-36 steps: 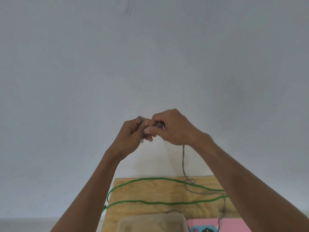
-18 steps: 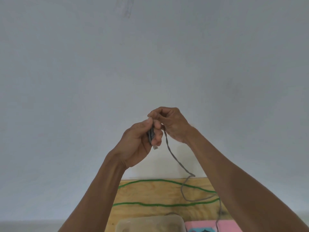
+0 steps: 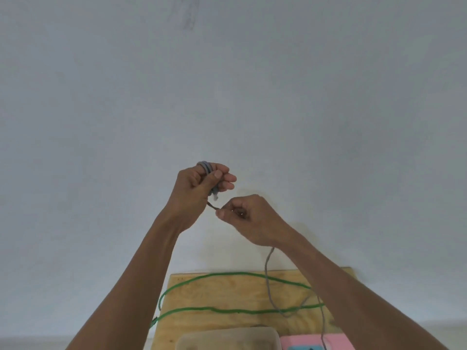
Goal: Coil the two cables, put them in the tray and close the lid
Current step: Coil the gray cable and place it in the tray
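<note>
Head view. No brand, label or writing is legible on anything here.

Your left hand (image 3: 199, 188) is raised in front of the pale wall (image 3: 227, 84), fingers curled round a small bundle of grey loops; the grey cable (image 3: 268, 271) shows above your knuckles and a short end pokes out below the thumb. Your right hand (image 3: 249, 215) sits just below and to the right, thumb and forefinger pinching the same cable close beside the left hand. From under your right wrist the slack drops to the wooden board (image 3: 227, 294) and lies there in a loose curve.

The green cable (image 3: 222, 310) lies uncoiled across the board in a long open loop, crossed by the grey slack. The tray (image 3: 227, 338) is at the bottom edge, cut off by the frame. A pink object (image 3: 303, 342) lies just beside it on the right; the grey cable runs onto it.
</note>
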A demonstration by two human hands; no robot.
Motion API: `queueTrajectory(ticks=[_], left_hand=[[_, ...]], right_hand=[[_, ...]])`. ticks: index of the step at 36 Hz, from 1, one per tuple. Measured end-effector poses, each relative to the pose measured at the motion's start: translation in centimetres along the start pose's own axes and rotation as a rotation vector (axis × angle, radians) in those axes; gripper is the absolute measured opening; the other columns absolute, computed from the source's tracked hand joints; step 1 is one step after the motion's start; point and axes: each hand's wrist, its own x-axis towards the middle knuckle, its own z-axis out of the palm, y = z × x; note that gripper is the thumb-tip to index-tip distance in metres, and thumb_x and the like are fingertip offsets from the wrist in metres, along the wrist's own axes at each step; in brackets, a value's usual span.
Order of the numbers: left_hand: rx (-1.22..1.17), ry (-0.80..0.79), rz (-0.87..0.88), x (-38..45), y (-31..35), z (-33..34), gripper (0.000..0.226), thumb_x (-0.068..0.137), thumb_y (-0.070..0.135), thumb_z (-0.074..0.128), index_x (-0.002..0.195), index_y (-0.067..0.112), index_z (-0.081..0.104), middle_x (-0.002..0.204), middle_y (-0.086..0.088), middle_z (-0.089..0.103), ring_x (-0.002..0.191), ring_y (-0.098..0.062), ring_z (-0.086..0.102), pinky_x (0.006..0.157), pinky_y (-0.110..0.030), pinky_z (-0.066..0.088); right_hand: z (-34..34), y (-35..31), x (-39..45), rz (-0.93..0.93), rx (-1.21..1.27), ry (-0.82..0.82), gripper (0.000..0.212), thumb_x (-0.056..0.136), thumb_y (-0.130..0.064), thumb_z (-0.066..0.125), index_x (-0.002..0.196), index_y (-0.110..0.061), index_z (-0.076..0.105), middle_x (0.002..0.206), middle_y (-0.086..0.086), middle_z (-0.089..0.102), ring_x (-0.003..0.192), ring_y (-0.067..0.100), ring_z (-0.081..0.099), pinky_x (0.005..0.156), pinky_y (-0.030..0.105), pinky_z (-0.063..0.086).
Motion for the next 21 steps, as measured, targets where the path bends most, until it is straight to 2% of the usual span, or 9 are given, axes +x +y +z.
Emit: queueTrajectory(ticks=[2,5,7,9,12,15,17,19,21], left_hand=[[0.133,-0.032,-0.005,-0.2,0.0,-0.3,0.018,0.103,0.005,0.049,0.106,-0.004,0.064,0.089,-0.011,0.075,0.078,-0.020,0.069,0.078,-0.027,0.055],[0.295,-0.089,-0.046,-0.8,-0.1,-0.1,0.028,0.106,0.014,0.043,0.102,-0.004,0.065,0.074,0.001,0.071,0.067,-0.012,0.063,0.066,-0.022,0.048],[0.299,-0.163,-0.085,-1.3,-0.2,0.2,0.046,0.109,0.031,0.035,0.092,0.003,0.068,0.074,-0.005,0.067,0.067,-0.017,0.058,0.066,-0.030,0.043],[0.203,-0.223,-0.148,-1.7,-0.2,0.9,0.060,0.106,0.047,0.024,0.092,0.008,0.067,0.074,-0.013,0.064,0.068,-0.022,0.053,0.067,-0.038,0.039],[-0.039,-0.225,-0.235,-2.1,0.4,2.2,0.071,0.101,0.056,0.016,0.095,0.003,0.062,0.067,-0.014,0.058,0.062,-0.022,0.048,0.063,-0.034,0.039],[-0.143,-0.270,-0.275,-2.3,1.0,3.0,0.071,0.101,0.057,0.018,0.092,0.003,0.063,0.066,-0.015,0.055,0.060,-0.023,0.048,0.061,-0.032,0.039],[-0.207,-0.292,-0.278,-2.4,1.2,3.1,0.063,0.101,0.052,0.025,0.092,0.003,0.064,0.065,-0.015,0.055,0.058,-0.023,0.048,0.063,-0.035,0.038],[-0.273,-0.304,-0.251,-2.5,1.3,3.2,0.052,0.103,0.043,0.031,0.092,0.003,0.063,0.064,-0.013,0.056,0.057,-0.023,0.047,0.066,-0.037,0.038],[-0.305,-0.310,-0.186,-2.5,1.8,3.5,0.037,0.101,0.030,0.037,0.093,0.002,0.060,0.064,-0.011,0.057,0.057,-0.021,0.049,0.066,-0.035,0.040]], right_hand=[[-1.2,-0.6,0.2,-0.039,-0.071,0.011,0.022,0.090,-0.034,0.070,0.074,-0.019,0.070,0.049,-0.010,0.047,0.046,0.008,0.039,0.052,0.020,0.036],[-3.5,-2.1,0.8,-0.134,-0.065,-0.004,0.009,0.089,-0.022,0.071,0.080,-0.019,0.074,0.061,-0.011,0.063,0.057,0.007,0.058,0.064,0.035,0.056],[-5.0,-3.2,1.4,-0.187,-0.042,-0.041,0.009,0.092,-0.011,0.067,0.089,-0.010,0.075,0.072,-0.005,0.074,0.072,0.010,0.072,0.081,0.038,0.060],[-6.1,-4.0,2.1,-0.236,-0.042,-0.068,0.009,0.093,-0.008,0.066,0.094,-0.006,0.075,0.078,0.005,0.076,0.076,0.021,0.074,0.084,0.040,0.059],[-6.7,-4.2,3.1,-0.267,0.061,-0.014,0.009,0.087,-0.007,0.074,0.093,-0.001,0.075,0.080,0.014,0.075,0.075,0.030,0.073,0.081,0.036,0.060],[-7.0,-3.7,4.0,-0.251,0.163,0.120,0.020,0.072,-0.007,0.086,0.086,0.001,0.075,0.077,0.007,0.074,0.073,0.014,0.072,0.075,0.024,0.057],[-6.8,-3.0,4.2,-0.217,0.266,0.148,0.018,0.075,-0.003,0.083,0.086,0.006,0.072,0.075,0.010,0.071,0.064,0.009,0.068,0.063,0.018,0.053],[-5.8,-2.0,3.9,-0.148,0.370,0.148,0.012,0.084,-0.008,0.076,0.087,0.003,0.072,0.075,0.014,0.069,0.057,0.014,0.059,0.050,0.022,0.041],[-4.4,-0.6,3.4,-0.106,0.412,0.125,0.013,0.091,-0.020,0.070,0.085,-0.010,0.075,0.068,0.011,0.068,0.059,0.024,0.052,0.049,0.030,0.031]])
